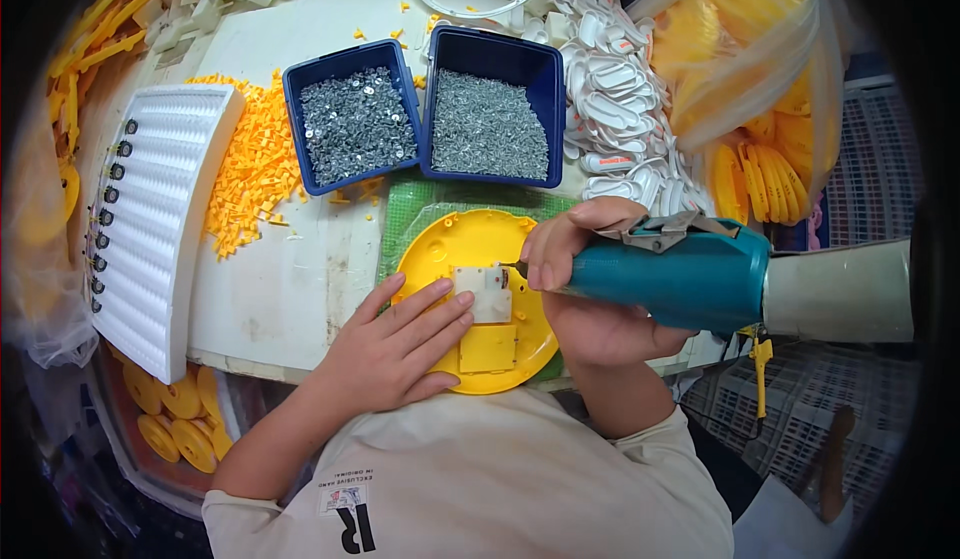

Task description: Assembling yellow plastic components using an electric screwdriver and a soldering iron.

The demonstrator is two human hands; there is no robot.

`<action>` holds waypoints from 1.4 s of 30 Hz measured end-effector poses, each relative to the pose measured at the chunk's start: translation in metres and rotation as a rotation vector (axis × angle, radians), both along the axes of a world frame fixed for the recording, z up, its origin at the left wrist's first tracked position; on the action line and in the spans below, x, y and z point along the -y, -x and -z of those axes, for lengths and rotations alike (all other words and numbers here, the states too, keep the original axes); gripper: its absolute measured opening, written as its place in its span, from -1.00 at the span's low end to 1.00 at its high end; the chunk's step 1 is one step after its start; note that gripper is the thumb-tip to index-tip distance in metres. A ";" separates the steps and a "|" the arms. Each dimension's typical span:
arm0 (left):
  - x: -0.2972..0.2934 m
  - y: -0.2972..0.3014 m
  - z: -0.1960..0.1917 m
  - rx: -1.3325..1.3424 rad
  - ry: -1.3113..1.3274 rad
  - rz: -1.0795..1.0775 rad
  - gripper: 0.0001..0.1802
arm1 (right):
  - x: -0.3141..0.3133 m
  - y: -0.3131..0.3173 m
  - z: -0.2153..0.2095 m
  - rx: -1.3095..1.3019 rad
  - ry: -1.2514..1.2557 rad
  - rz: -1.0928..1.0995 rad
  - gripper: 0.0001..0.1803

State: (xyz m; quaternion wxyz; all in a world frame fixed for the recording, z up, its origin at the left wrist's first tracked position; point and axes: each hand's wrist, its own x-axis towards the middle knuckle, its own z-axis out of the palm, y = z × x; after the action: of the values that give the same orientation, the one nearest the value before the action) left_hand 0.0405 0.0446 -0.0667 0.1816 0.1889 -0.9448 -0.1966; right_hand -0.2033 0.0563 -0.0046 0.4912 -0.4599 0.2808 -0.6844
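Observation:
A round yellow plastic housing (425,254) lies on a green mat (400,209) in front of me. Set into its middle is a small white plastic box (490,306), with a yellow rectangular cover (488,349) just below. My left hand (395,344) rests flat on the housing, fingers outstretched, the tips reaching the white box. My right hand (590,299) is wrapped round a teal electric screwdriver (670,274) with a pale tape-wrapped rear end. The tool lies sideways and its thin bit meets the upper right of the white box.
Two blue bins (433,159) of small metal parts stand beyond the housing. Loose yellow pieces (255,159) and a white foam tray (165,219) lie left. White plastic parts (615,99) are heaped right, beside a clear bag (740,49) of yellow parts. A yellow hook (761,374) hangs below the screwdriver.

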 end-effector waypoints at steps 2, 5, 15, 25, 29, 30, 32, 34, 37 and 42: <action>0.000 -0.001 0.001 -0.004 -0.007 0.001 -0.33 | 0.000 -0.003 -0.001 0.002 -0.033 0.000 -0.02; -0.001 -0.001 0.002 -0.011 0.001 0.003 -0.34 | 0.000 -0.008 -0.001 0.032 -0.065 0.036 -0.08; 0.001 0.000 0.003 -0.017 -0.005 0.008 -0.35 | 0.001 0.002 0.004 -0.064 -0.111 0.003 -0.06; 0.002 -0.002 0.005 -0.050 -0.003 0.010 -0.35 | 0.007 -0.020 -0.006 0.021 -0.048 -0.164 -0.05; 0.001 -0.001 0.007 -0.059 -0.005 -0.001 -0.35 | 0.010 -0.029 0.000 0.057 -0.116 -0.121 -0.16; 0.001 -0.001 0.007 -0.060 -0.009 -0.003 -0.37 | 0.010 -0.031 -0.001 0.018 -0.146 -0.117 -0.17; 0.001 -0.002 0.007 -0.063 -0.013 -0.008 -0.39 | 0.009 -0.033 -0.003 -0.060 -0.205 -0.107 -0.19; 0.000 -0.001 0.008 -0.058 -0.001 -0.008 -0.39 | 0.009 -0.033 -0.005 -0.140 -0.257 -0.098 -0.21; 0.001 -0.001 0.007 -0.059 0.001 -0.004 -0.39 | 0.007 -0.031 -0.003 -0.151 -0.260 -0.064 -0.14; 0.001 -0.002 0.008 -0.100 -0.031 -0.022 -0.32 | -0.002 -0.027 -0.017 0.017 -0.123 -0.092 -0.01</action>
State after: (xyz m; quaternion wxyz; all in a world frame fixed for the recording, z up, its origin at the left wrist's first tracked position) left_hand 0.0427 0.0434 -0.0744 0.2277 0.1921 -0.9293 -0.2185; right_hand -0.1760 0.0588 0.0123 0.5519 -0.4356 0.2968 -0.6462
